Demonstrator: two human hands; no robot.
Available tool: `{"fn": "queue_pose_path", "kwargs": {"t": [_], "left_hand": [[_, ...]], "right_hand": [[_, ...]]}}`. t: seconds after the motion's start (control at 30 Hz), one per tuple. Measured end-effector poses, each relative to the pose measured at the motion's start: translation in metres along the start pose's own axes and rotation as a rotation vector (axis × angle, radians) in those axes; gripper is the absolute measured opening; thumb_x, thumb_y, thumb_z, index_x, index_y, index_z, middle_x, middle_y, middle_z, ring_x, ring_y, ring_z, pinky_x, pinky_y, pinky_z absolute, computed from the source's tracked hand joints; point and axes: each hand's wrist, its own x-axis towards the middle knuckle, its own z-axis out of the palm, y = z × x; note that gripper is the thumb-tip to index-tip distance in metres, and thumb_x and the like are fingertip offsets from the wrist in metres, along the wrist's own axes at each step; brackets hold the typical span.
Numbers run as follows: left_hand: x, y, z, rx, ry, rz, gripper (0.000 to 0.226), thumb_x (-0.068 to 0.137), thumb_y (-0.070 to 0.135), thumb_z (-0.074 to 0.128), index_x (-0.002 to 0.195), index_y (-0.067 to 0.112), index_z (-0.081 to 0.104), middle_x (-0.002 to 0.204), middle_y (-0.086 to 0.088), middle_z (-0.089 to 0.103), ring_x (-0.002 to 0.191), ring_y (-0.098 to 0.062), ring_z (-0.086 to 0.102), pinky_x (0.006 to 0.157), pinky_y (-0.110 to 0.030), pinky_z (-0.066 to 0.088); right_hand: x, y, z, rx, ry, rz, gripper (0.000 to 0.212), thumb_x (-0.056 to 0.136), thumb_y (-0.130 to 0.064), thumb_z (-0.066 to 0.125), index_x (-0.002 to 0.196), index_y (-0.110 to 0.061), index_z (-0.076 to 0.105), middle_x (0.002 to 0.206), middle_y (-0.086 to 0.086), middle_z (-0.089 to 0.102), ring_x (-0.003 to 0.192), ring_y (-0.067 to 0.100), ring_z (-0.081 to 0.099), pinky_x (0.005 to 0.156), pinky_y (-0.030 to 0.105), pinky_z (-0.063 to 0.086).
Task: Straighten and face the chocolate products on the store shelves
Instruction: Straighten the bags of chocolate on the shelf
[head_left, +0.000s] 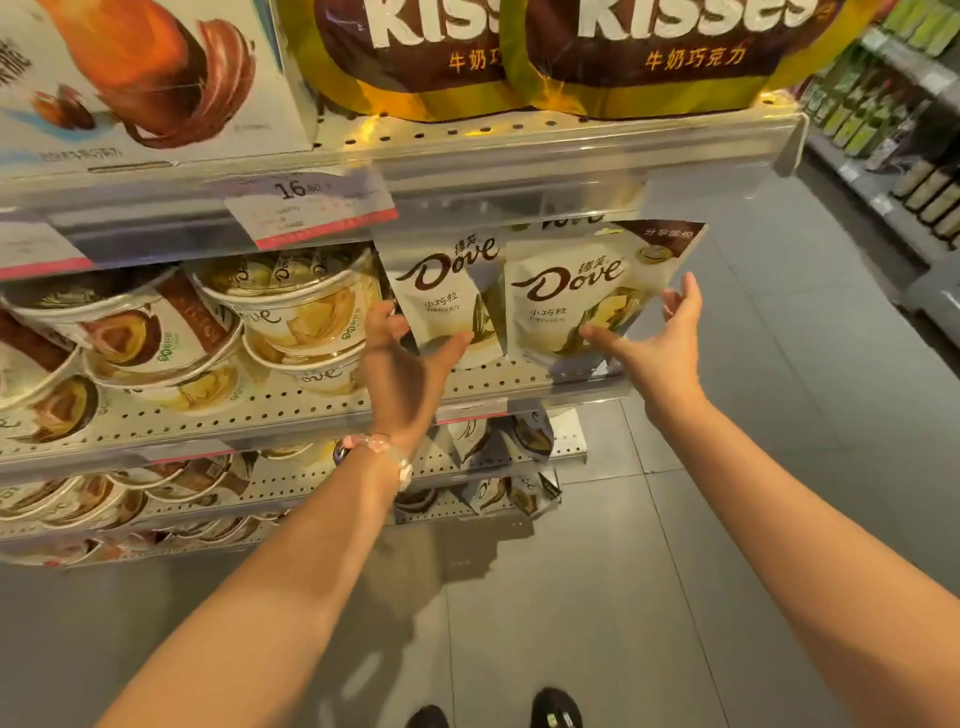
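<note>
Warm overhead light, fisheye-warped edges

1 head-worn view, angled down and forward, close to the shelves (332, 400).

Bare forearms, a pink beaded bracelet (375, 451) (left wrist), dark shoes (556, 709) below.

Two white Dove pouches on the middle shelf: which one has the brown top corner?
The right Dove pouch, between the right hand's thumb and fingers. Its upper right corner is brown; the left Dove pouch shows only white.
</note>
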Motion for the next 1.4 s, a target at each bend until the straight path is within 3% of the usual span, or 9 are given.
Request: {"fn": "queue_pose_path", "kwargs": {"t": [0.23,0.4,0.53,0.67,0.8,0.97,1.03,1.23,1.4], "left_hand": [[0.001,-0.006,0.006,0.124,0.009,-0.03,0.036,0.07,0.01,0.08,0.095,0.009,0.055,0.085,0.006,0.065,0.077,0.011,0.059,0.071,-0.006,0.045],[0.02,-0.012,0.007,-0.056,-0.168,-0.291,0.027,0.071,0.002,0.076,0.087,0.021,0.064,0.084,0.011,0.071,0.079,0.003,0.067,0.064,-0.009,0.05],[0.027,-0.018,0.007,-0.014,-0.197,-0.33,0.022,0.077,0.009,0.074,0.082,0.025,0.061,0.068,0.024,0.069,0.069,0.011,0.064,0.051,-0.003,0.044],[0.031,-0.02,0.01,0.027,-0.188,-0.391,0.016,0.084,0.022,0.069,0.1,0.022,0.066,0.095,0.012,0.071,0.088,-0.002,0.067,0.069,-0.013,0.049],[0.027,-0.021,0.01,0.098,-0.125,-0.393,0.014,0.088,0.027,0.063,0.08,0.03,0.052,0.076,0.013,0.057,0.067,0.004,0.055,0.048,-0.002,0.039],[0.019,-0.016,0.007,0.037,-0.098,-0.493,0.011,0.092,0.023,0.056,0.082,0.027,0.055,0.091,-0.016,0.065,0.109,-0.044,0.052,0.083,-0.044,0.051],[0.018,-0.013,0.006,-0.019,-0.076,-0.551,0.01,0.089,0.015,0.057,0.081,0.019,0.053,0.083,-0.016,0.062,0.088,-0.024,0.051,0.098,-0.056,0.039],[0.019,-0.012,0.01,-0.199,0.076,-0.636,0.029,0.084,0.002,0.061,0.11,0.004,0.051,0.118,-0.018,0.06,0.111,-0.028,0.057,0.1,-0.043,0.044],[0.012,-0.018,0.012,-0.137,0.077,-0.443,0.013,0.087,0.007,0.06,0.1,0.01,0.061,0.102,-0.003,0.064,0.094,-0.011,0.06,0.08,-0.015,0.047]], "right_hand": [[0.017,0.004,-0.006,0.037,-0.235,-0.041,0.06,0.063,-0.009,0.082,0.109,-0.029,0.049,0.105,-0.016,0.059,0.098,-0.004,0.054,0.064,-0.002,0.041],[0.034,0.007,-0.014,0.075,-0.32,0.038,0.034,0.068,-0.003,0.078,0.095,-0.019,0.064,0.095,-0.002,0.072,0.09,0.013,0.068,0.074,0.027,0.055],[0.041,0.006,-0.014,0.149,-0.395,0.059,0.018,0.078,-0.005,0.07,0.092,-0.016,0.065,0.09,-0.001,0.074,0.087,0.016,0.071,0.07,0.022,0.055],[0.043,0.006,-0.01,0.175,-0.398,0.084,0.014,0.084,-0.004,0.063,0.091,-0.016,0.061,0.086,-0.005,0.074,0.088,0.013,0.07,0.071,0.021,0.055],[0.044,0.004,-0.008,0.184,-0.377,0.112,0.015,0.088,-0.002,0.056,0.1,-0.011,0.059,0.099,0.003,0.071,0.094,0.016,0.068,0.081,0.028,0.054],[0.042,0.002,-0.01,0.203,-0.321,0.135,0.023,0.092,-0.002,0.05,0.115,-0.002,0.054,0.108,0.009,0.067,0.101,0.02,0.065,0.087,0.031,0.051],[0.041,0.0,-0.01,0.218,-0.315,0.131,0.022,0.093,-0.002,0.048,0.113,-0.004,0.055,0.106,0.007,0.067,0.1,0.019,0.065,0.084,0.028,0.051],[0.035,0.002,-0.004,0.236,-0.239,0.113,0.018,0.092,-0.001,0.049,0.106,-0.01,0.057,0.11,0.007,0.066,0.106,0.021,0.062,0.089,0.031,0.051],[0.028,0.005,0.0,0.267,-0.164,0.075,0.025,0.092,-0.004,0.052,0.117,-0.004,0.05,0.11,0.007,0.063,0.099,0.014,0.062,0.083,0.025,0.053]]}}
